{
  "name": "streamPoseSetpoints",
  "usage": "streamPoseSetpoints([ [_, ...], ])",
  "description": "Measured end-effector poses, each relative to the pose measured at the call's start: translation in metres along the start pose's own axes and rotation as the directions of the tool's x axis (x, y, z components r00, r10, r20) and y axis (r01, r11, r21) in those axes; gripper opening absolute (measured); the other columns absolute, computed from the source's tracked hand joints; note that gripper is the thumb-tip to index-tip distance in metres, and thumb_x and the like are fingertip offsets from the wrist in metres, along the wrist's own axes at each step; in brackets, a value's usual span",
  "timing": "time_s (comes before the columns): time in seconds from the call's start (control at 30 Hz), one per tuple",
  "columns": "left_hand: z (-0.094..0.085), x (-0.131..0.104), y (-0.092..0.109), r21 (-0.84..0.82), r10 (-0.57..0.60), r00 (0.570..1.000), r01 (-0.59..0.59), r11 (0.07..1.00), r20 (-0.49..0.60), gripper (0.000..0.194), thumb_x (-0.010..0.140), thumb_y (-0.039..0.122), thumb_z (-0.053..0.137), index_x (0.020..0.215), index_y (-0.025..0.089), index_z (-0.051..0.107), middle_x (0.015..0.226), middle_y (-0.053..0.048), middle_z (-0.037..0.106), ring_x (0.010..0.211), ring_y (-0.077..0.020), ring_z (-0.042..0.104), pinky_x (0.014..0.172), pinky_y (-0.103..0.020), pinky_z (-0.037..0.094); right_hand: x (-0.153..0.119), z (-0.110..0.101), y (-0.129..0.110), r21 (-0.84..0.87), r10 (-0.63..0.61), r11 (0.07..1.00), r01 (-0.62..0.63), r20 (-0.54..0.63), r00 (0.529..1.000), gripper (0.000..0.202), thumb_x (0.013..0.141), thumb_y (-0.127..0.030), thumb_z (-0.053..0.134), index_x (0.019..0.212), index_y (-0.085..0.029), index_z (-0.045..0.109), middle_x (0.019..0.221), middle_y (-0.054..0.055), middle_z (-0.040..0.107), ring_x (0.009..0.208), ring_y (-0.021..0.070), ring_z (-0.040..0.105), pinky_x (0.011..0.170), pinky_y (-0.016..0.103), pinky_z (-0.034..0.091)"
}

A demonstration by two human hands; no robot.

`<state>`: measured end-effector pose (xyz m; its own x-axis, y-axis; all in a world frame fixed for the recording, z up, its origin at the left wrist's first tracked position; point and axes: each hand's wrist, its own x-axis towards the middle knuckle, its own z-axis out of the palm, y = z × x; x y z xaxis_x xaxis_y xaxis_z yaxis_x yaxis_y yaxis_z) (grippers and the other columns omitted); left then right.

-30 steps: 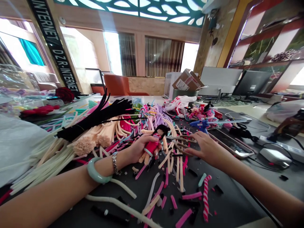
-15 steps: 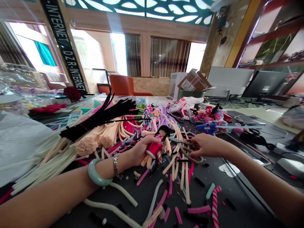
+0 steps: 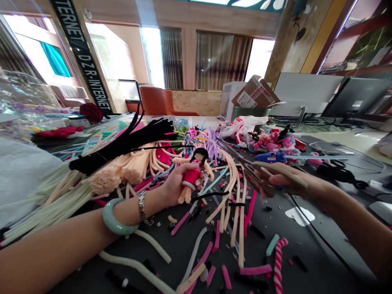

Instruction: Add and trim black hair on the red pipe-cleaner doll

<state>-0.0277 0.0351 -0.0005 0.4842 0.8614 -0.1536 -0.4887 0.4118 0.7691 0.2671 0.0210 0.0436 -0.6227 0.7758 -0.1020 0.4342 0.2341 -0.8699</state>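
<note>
My left hand (image 3: 177, 183), with a bangle and bracelet on its wrist, is closed around a small pipe-cleaner doll (image 3: 190, 177). The doll has black hair, a red dress with a pale hem, and peach arms and legs; it is held upright above the table. To its right, my right hand (image 3: 280, 181) grips a pair of scissors (image 3: 249, 169), blurred by motion, apart from the doll. Peach pipe cleaners (image 3: 235, 196) fan out on the table between the two hands.
Bundles of black (image 3: 122, 147) and peach pipe cleaners (image 3: 107, 179) lie at the left. A blue glue gun (image 3: 271, 157) sits behind my right hand, near a pile of pink pieces (image 3: 278, 141). Cut scraps litter the black tabletop (image 3: 275, 281). Monitors (image 3: 306, 92) stand at the back right.
The scissors have moved right, away from the doll, and turned in my right hand. My left hand and the doll sit slightly further left and higher in view. The view has tilted down.
</note>
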Motion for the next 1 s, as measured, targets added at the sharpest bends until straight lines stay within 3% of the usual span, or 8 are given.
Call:
streamPoseSetpoints([
  [0.1, -0.003, 0.001, -0.002, 0.000, -0.006, 1.000, 0.006, 1.000, 0.005, 0.008, 0.076, 0.018, 0.054, 0.072, 0.012, 0.056, 0.060, -0.004, 0.060, 0.043, -0.0101, 0.053, 0.043, -0.020, 0.045, 0.003, 0.010, 0.000, 0.120, -0.079, 0.990, 0.077, 0.009, 0.997, 0.035, 0.071, -0.044, 0.062, 0.095, -0.019, 0.058, 0.087, 0.007, 0.067, 0.080, 0.0241, 0.064, 0.078, 0.037, 0.048],
  [0.27, -0.004, 0.001, -0.004, 0.010, 0.030, 0.999, -0.030, 1.000, 0.036, 0.010, 0.076, 0.017, 0.052, 0.068, 0.011, 0.056, 0.061, -0.004, 0.060, 0.041, -0.0098, 0.052, 0.044, -0.021, 0.047, 0.010, 0.024, 0.000, 0.169, -0.165, 0.972, 0.163, -0.002, 0.986, 0.032, 0.065, -0.035, 0.068, 0.094, -0.020, 0.063, 0.104, 0.005, 0.059, 0.090, 0.0243, 0.063, 0.088, 0.038, 0.048],
  [0.33, -0.002, 0.001, -0.003, 0.013, 0.043, 0.998, -0.043, 0.999, 0.047, 0.009, 0.076, 0.015, 0.051, 0.069, 0.012, 0.055, 0.060, -0.004, 0.060, 0.042, -0.0105, 0.053, 0.044, -0.022, 0.048, 0.012, 0.026, 0.002, 0.148, -0.170, 0.974, 0.174, -0.038, 0.985, 0.030, 0.064, -0.035, 0.070, 0.090, -0.020, 0.065, 0.103, 0.005, 0.056, 0.088, 0.0228, 0.062, 0.082, 0.035, 0.051],
  [0.4, -0.001, 0.000, -0.003, 0.006, 0.035, 0.998, -0.036, 0.999, 0.045, 0.009, 0.076, 0.015, 0.051, 0.070, 0.012, 0.056, 0.061, -0.004, 0.060, 0.042, -0.0102, 0.053, 0.044, -0.021, 0.048, 0.014, 0.026, 0.005, 0.125, -0.136, 0.981, 0.151, -0.115, 0.984, 0.030, 0.064, -0.039, 0.071, 0.086, -0.019, 0.065, 0.096, 0.004, 0.054, 0.073, 0.0178, 0.060, 0.065, 0.029, 0.053],
  [0.53, 0.001, -0.001, -0.001, 0.005, 0.018, 0.999, -0.018, 1.000, 0.040, 0.015, 0.078, 0.017, 0.050, 0.066, 0.012, 0.056, 0.059, -0.004, 0.059, 0.038, -0.0086, 0.049, 0.040, -0.020, 0.046, 0.016, 0.027, 0.011, 0.048, -0.080, 0.994, 0.094, -0.227, 0.971, 0.028, 0.066, -0.041, 0.073, 0.074, -0.016, 0.061, 0.089, 0.002, 0.047, 0.047, 0.0062, 0.047, 0.040, 0.024, 0.046],
  [0.8, 0.002, -0.002, -0.001, 0.007, 0.016, 0.999, -0.017, 1.000, 0.050, 0.020, 0.078, 0.018, 0.047, 0.062, 0.011, 0.057, 0.055, -0.004, 0.060, 0.033, -0.0068, 0.045, 0.035, -0.018, 0.041, 0.016, 0.024, 0.008, -0.258, -0.119, 0.964, 0.057, -0.231, 0.966, 0.028, 0.072, -0.042, 0.070, 0.072, -0.014, 0.068, 0.087, 0.004, 0.049, 0.054, 0.0067, 0.049, 0.043, 0.020, 0.043],
  [1.0, 0.004, -0.004, 0.002, 0.040, -0.028, 0.997, 0.025, 0.999, 0.078, 0.031, 0.079, 0.022, 0.046, 0.053, 0.011, 0.057, 0.034, -0.002, 0.045, 0.026, -0.0094, 0.041, 0.032, -0.019, 0.039, 0.015, 0.021, 0.008, -0.338, -0.092, 0.941, 0.014, -0.217, 0.972, 0.031, 0.075, -0.045, 0.067, 0.067, -0.015, 0.065, 0.083, 0.003, 0.050, 0.057, 0.0085, 0.050, 0.048, 0.022, 0.042],
])
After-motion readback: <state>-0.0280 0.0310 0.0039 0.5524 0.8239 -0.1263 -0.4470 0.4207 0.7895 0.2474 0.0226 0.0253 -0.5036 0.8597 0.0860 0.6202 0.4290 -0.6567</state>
